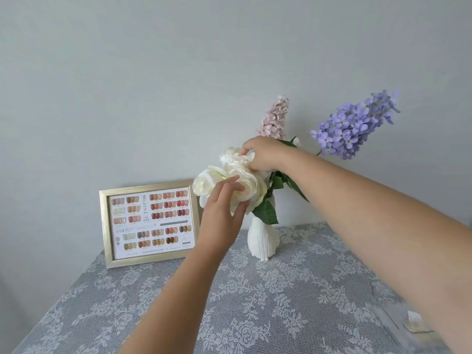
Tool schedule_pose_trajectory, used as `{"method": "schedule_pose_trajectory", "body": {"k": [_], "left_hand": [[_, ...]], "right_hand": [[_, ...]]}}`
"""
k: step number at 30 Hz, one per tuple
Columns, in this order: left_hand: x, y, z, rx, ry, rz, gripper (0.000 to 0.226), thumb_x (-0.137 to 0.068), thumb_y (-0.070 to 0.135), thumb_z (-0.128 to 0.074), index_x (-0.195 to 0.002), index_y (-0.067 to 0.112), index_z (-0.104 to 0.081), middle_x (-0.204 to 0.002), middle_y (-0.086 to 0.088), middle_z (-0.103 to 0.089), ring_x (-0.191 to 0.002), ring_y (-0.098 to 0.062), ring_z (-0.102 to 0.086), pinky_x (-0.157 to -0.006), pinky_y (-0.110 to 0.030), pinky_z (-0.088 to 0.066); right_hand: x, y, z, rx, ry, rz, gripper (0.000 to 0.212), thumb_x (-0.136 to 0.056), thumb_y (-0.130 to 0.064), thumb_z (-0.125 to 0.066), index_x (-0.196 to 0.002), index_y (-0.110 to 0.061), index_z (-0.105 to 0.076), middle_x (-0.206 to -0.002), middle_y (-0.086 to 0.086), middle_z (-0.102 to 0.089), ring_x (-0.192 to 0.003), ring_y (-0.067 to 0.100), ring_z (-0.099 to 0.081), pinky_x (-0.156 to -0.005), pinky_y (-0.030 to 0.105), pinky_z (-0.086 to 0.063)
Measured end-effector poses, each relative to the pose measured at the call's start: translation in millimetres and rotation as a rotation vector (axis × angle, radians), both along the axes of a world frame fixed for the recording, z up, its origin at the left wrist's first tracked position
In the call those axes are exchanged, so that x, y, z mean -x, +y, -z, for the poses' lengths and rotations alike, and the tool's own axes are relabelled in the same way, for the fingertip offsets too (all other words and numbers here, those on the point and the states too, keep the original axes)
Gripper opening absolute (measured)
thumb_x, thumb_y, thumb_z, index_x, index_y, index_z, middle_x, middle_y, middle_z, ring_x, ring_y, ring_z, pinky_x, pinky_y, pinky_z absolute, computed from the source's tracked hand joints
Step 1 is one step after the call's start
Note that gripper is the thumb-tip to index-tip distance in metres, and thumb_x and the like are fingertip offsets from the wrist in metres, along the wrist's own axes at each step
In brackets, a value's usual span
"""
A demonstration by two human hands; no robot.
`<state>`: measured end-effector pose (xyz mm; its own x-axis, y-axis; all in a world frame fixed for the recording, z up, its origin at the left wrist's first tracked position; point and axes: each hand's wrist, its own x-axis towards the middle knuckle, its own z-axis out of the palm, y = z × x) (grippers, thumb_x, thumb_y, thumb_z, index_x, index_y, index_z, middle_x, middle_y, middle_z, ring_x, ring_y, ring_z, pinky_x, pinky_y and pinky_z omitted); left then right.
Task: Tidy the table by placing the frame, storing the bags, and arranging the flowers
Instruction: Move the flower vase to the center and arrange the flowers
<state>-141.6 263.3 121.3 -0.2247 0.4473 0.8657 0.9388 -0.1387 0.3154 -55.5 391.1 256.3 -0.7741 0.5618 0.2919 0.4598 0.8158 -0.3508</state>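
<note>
- The white roses [229, 182] are seated in the white vase [263, 238], which stands on the bench [281, 302] toward the back, just right of the gold picture frame [150, 223].
- The step in hand is judged to be the arranging of the flowers: the frame is already stood upright at the back edge against the wall, and no bags are seen on the bench, so that part appears done or lies out of view.
- The lower, larger rose bloom is cupped by the left hand [222, 215], fingers spread and loosely curved against its petals; it is touched and steadied rather than clamped.
- The upper rose is pinched at its petals by the right hand [263, 154], thumb and fingertips drawn together on the bloom, wrist bent downward, forearm reaching in from the lower right.
- A pink lilac spray [275, 118] stands upright behind the right hand, and a purple lilac spray [357, 123] leans out to the right; green leaves [267, 210] hang over the vase's neck.
- The next move is judged to call for a gentle turn or spread of the blooms, with the light vase kept from tipping, since both hands bear on the heads above a narrow base.
- The lace tablecloth [255, 315] covers the bench; a small pale object [415, 318] at the lower right cannot be identified.
</note>
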Motion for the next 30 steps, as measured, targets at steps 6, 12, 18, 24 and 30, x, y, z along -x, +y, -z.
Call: {"method": "schedule_pose_trajectory", "body": {"k": [6, 12, 18, 24, 30], "left_hand": [[-3, 3, 0, 0.012, -0.013, 0.015, 0.024, -0.087, 0.014, -0.070, -0.106, 0.022, -0.056, -0.132, 0.003, -0.056, -0.122, -0.011, -0.053, -0.093, -0.002, -0.031], [2, 2, 0, -0.003, -0.073, 0.006, 0.027, -0.086, 0.018, -0.073, -0.108, 0.024, -0.057, -0.130, 0.006, -0.055, -0.118, -0.004, -0.052, -0.086, 0.001, -0.031], [3, 0, 0, 0.013, -0.123, 0.010, 0.028, -0.085, 0.029, -0.072, -0.108, 0.028, -0.056, -0.132, 0.010, -0.052, -0.114, 0.009, -0.045, -0.081, -0.001, -0.036], [3, -6, 1, 0.039, -0.119, -0.069, 0.039, -0.083, 0.032, -0.075, -0.116, 0.027, -0.055, -0.139, 0.003, -0.040, -0.124, -0.019, -0.045, -0.085, -0.045, -0.053], [8, -3, -20, 0.056, 0.213, -0.193, 0.045, -0.083, 0.032, -0.073, -0.125, 0.024, -0.060, -0.138, -0.005, -0.049, -0.111, -0.025, -0.048, -0.095, -0.040, -0.039]], "right_hand": [[3, 1, 1, -0.006, 0.029, 0.016, 0.035, -0.084, -0.016, -0.067, -0.115, -0.031, -0.064, -0.119, 0.001, -0.062, -0.084, 0.019, -0.064, -0.074, 0.030, -0.054], [-35, -13, 14, 0.053, 0.444, -0.101, 0.040, -0.092, -0.016, -0.050, -0.123, -0.037, -0.061, -0.132, -0.011, -0.057, -0.107, 0.005, -0.058, -0.076, 0.012, -0.044], [-119, -28, 122, 0.207, 1.216, -0.157, 0.032, -0.080, 0.004, -0.050, -0.074, -0.019, -0.071, -0.071, -0.009, -0.069, -0.068, 0.004, -0.060, -0.066, 0.016, -0.046], [-117, 36, 103, 0.645, 1.229, 0.181, 0.027, -0.084, -0.006, -0.063, -0.102, -0.025, -0.058, -0.097, -0.007, -0.065, -0.083, 0.007, -0.059, -0.079, 0.030, -0.046], [-96, 37, 66, 0.458, 0.952, 0.012, 0.004, -0.086, -0.020, -0.070, -0.088, -0.024, -0.071, -0.092, 0.003, -0.072, -0.088, 0.022, -0.068, -0.090, 0.052, -0.052]]}}
